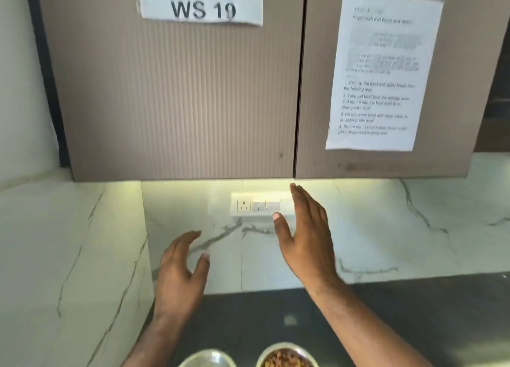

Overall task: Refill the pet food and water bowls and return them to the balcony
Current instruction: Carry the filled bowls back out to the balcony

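Observation:
Two steel bowls stand side by side on the dark countertop (414, 325) at the bottom edge of the view. The right bowl (287, 357) holds brown pet food. The left bowl (207, 359) looks shiny inside; I cannot tell whether it holds water. My left hand (179, 273) is raised above the counter with fingers loosely spread, holding nothing. My right hand (306, 234) is raised higher in front of the marble wall, fingers straight and pointing up towards the cabinet's lower edge, also holding nothing.
Closed brown wall cabinets (179, 104) hang overhead, one with a "WS 19" label (201, 8), the other with a printed instruction sheet (380, 74). A white socket and switch panel (256, 206) sits on the marble backsplash behind my right hand. A marble side wall (69, 256) stands at left.

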The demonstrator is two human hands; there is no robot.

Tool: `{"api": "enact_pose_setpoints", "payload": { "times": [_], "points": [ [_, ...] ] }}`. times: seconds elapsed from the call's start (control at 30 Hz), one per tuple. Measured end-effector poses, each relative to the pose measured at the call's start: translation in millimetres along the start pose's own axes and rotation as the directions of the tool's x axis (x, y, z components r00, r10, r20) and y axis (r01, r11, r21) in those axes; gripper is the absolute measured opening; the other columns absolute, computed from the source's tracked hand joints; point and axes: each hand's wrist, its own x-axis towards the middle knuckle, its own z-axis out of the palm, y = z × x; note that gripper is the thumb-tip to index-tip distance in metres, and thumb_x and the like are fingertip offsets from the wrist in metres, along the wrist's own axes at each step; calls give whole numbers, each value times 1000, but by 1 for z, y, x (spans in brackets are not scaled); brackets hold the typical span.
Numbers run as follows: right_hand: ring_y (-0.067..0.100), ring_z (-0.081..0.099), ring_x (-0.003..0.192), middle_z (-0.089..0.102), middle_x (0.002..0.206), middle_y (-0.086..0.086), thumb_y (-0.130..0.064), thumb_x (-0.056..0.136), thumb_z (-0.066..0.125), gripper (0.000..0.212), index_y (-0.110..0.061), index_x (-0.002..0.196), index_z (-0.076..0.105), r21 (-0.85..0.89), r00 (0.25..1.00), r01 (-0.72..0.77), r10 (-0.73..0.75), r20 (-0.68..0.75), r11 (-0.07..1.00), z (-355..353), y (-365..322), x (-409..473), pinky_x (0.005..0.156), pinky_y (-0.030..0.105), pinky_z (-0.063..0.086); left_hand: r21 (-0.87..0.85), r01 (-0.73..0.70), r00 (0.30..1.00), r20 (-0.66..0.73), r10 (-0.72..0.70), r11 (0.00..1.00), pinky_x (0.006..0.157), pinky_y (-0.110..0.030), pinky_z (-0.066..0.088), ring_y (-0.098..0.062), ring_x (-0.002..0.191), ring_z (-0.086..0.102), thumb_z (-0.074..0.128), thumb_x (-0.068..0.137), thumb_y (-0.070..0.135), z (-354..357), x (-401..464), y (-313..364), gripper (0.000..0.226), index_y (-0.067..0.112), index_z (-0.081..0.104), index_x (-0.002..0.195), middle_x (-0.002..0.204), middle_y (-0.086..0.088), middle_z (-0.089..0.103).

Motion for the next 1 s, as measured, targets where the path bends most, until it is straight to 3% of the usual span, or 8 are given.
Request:
{"api": "enact_pose_setpoints", "payload": {
  "times": [0.1, 0.17, 0.3, 0.4, 0.7, 0.77, 0.83, 1.0],
  "points": [
    [21, 36, 149, 44, 162, 0, -44, 102, 59, 68, -21, 161, 35, 10, 966, -212, 208, 152, 977, 5, 21, -61, 120, 39, 36, 39, 198, 978, 62, -200, 979, 104, -51, 52, -24, 124, 61, 68, 97, 27, 0, -43, -53, 44, 35, 56, 138, 142, 3, 58],
    [25, 38, 149, 45, 161, 3, -45, 102, 60, 69, -20, 161, 36, -22, 910, -349, 345, 231, 937, 10, 42, -100, 118, 41, 37, 90, 302, 947, 85, -310, 949, 109, -49, 49, -26, 128, 59, 68, 96, 26, 0, -71, -84, 45, 27, 58, 140, 142, -2, 60],
    [30, 55, 137, 51, 155, 9, -54, 97, 57, 73, -18, 159, 40, -124, 748, -577, 584, 317, 807, 27, 83, -171, 111, 50, 48, 186, 491, 842, 148, -518, 851, 113, -52, 46, -30, 135, 56, 70, 93, 26, 7, -114, -130, 51, 19, 58, 142, 145, -8, 60],
    [32, 54, 138, 51, 155, 11, -53, 98, 58, 72, -16, 158, 41, -243, 607, -667, 702, 372, 705, 40, 105, -212, 110, 50, 48, 238, 563, 776, 177, -605, 791, 115, -50, 44, -34, 136, 55, 71, 91, 24, 18, -137, -146, 54, 13, 58, 143, 146, -14, 59],
    [41, 63, 121, 65, 135, 17, -37, 102, 60, 44, -8, 136, 59, -432, 318, -750, 846, 428, 501, 59, 143, -281, 89, 45, 53, 274, 688, 653, 171, -738, 672, 102, -42, 46, -38, 124, 61, 64, 95, 12, 42, -167, -163, 46, 5, 57, 140, 135, -17, 65],
    [37, 72, 98, 73, 114, 11, -32, 100, 61, 21, -16, 113, 62, -379, 270, -811, 860, 434, 446, 66, 150, -289, 81, 45, 59, 271, 717, 622, 167, -765, 642, 101, -43, 47, -38, 123, 61, 61, 97, 15, 45, -169, -166, 46, 9, 55, 142, 134, -15, 65],
    [32, 77, 82, 74, 102, 8, -24, 99, 63, 13, -18, 110, 64, -294, 198, -888, 871, 450, 354, 73, 158, -299, 77, 51, 65, 256, 746, 592, 169, -788, 615, 99, -43, 50, -37, 117, 64, 59, 97, 16, 46, -171, -170, 43, 14, 55, 140, 126, -12, 67],
    [37, 71, 106, 66, 123, 10, -3, 101, 58, 33, -20, 129, 59, -30, 47, -997, 850, 525, 74, 86, 160, -303, 72, 54, 66, 211, 793, 548, 165, -820, 572, 89, -45, 61, -29, 96, 70, 58, 92, 15, 48, -172, -182, 36, 22, 60, 127, 110, -4, 70]
  ]
}}
